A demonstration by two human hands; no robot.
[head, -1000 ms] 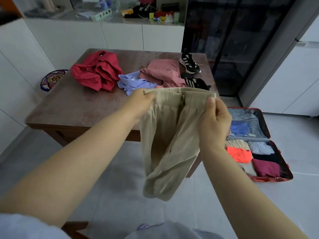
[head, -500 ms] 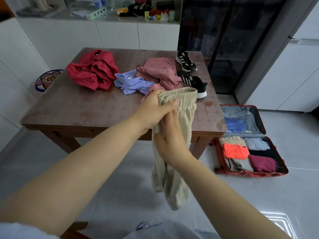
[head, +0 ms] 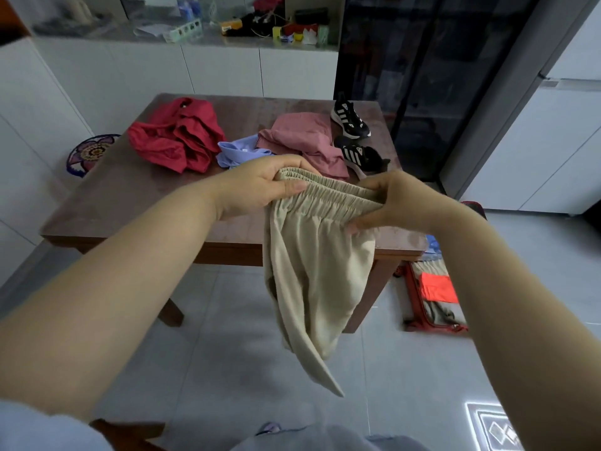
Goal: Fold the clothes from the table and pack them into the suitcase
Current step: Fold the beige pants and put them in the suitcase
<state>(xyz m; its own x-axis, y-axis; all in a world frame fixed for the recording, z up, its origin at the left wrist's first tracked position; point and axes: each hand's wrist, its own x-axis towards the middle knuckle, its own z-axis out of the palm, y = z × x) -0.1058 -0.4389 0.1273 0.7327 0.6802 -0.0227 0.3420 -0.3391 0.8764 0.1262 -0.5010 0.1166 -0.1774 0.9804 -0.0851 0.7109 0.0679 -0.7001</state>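
You hold the beige trousers [head: 317, 271] by the elastic waistband: left hand [head: 260, 187] and right hand [head: 395, 203] pinch opposite ends, apart, above the table's [head: 130, 196] near edge; legs hang.

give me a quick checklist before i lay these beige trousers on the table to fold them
1. Left hand grips one end of the waistband of the beige elastic-waist trousers: ok.
2. Right hand grips the other end of the waistband: ok.
3. Waistband stretched flat between the hands: ok.
4. Trouser legs hanging straight and aligned: not ok, they hang bunched and twisted near the bottom.
5. Bare space on the brown wooden table in front of the unfolded clothes: ok.
6. Room left in the red hard-shell suitcase on the floor: cannot tell, the right arm hides most of it.
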